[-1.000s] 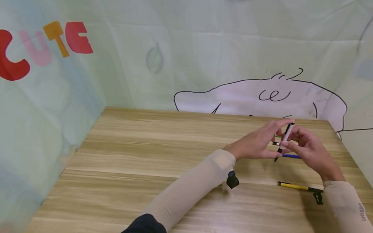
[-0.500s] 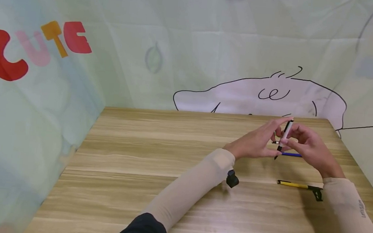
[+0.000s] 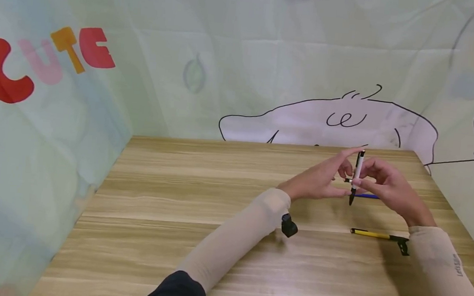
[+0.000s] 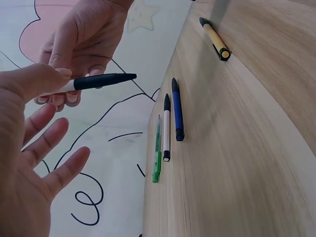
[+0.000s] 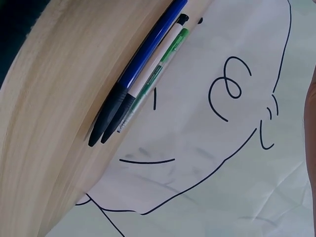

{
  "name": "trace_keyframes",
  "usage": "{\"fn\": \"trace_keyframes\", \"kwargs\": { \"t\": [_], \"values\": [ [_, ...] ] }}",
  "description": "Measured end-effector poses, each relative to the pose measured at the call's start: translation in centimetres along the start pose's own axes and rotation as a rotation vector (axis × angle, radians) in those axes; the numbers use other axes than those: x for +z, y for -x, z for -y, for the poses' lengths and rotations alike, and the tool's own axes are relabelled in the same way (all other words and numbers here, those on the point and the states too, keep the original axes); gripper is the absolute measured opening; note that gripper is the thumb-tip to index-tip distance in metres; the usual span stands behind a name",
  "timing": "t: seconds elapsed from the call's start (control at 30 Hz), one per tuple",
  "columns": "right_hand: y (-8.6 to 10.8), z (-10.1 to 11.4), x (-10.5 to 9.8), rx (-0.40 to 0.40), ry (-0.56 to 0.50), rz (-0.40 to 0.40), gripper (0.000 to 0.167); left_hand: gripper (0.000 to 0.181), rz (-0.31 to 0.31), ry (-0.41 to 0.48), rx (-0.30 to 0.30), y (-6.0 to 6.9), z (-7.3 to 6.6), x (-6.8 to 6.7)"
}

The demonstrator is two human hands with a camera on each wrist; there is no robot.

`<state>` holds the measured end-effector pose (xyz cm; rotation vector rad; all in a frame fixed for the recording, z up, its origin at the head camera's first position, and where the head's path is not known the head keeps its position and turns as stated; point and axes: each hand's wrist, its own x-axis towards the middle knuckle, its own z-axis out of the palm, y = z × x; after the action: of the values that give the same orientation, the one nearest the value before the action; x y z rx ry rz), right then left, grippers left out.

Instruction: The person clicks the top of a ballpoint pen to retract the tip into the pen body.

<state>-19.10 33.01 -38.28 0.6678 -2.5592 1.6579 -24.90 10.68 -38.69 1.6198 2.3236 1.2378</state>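
Observation:
A white pen with a black grip and tip (image 3: 358, 167) is held nearly upright above the far right of the table, tip down. My right hand (image 3: 394, 190) pinches its barrel between thumb and fingers. My left hand (image 3: 319, 177) is spread beside it, index fingertip by the pen's top and thumb by its black grip. In the left wrist view, the left thumb (image 4: 42, 79) overlaps the white barrel, and the other left fingers stand apart from it. Whether the left fingertips touch the pen is hard to tell.
On the table (image 3: 178, 237) lie a blue pen (image 4: 177, 111), a second white pen (image 4: 166, 128) and a green clear pen (image 4: 157, 153) side by side. A yellow pen (image 3: 371, 234) lies nearer, by the right sleeve. A printed cloth (image 3: 183, 82) hangs behind.
My left hand has shifted slightly to the left. The white pen has turned more upright in my right hand. The pens on the table have not moved.

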Motion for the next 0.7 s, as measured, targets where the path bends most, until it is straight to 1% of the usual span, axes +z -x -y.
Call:
{"fn": "trace_keyframes", "kwargs": {
  "t": [0.1,0.27,0.4,0.5,0.7],
  "values": [
    [0.0,0.0,0.1,0.010,-0.006,0.008,0.020,0.104,-0.004,0.001,-0.010,0.7,0.1,-0.4],
    [0.3,-0.3,0.0,0.001,-0.035,0.015,0.019,0.105,-0.030,-0.017,-0.060,2.2,0.3,-1.4],
    [0.5,-0.6,0.1,0.007,-0.027,-0.001,0.020,0.105,-0.053,-0.043,-0.070,3.2,0.5,-2.0],
    [0.6,-0.7,0.2,0.015,-0.023,-0.009,0.021,0.105,-0.066,-0.040,-0.061,3.7,0.6,-2.2],
    [0.5,-0.6,0.3,0.004,-0.018,-0.008,0.020,0.106,-0.067,-0.037,-0.073,4.2,0.6,-2.7]
  ]
}}
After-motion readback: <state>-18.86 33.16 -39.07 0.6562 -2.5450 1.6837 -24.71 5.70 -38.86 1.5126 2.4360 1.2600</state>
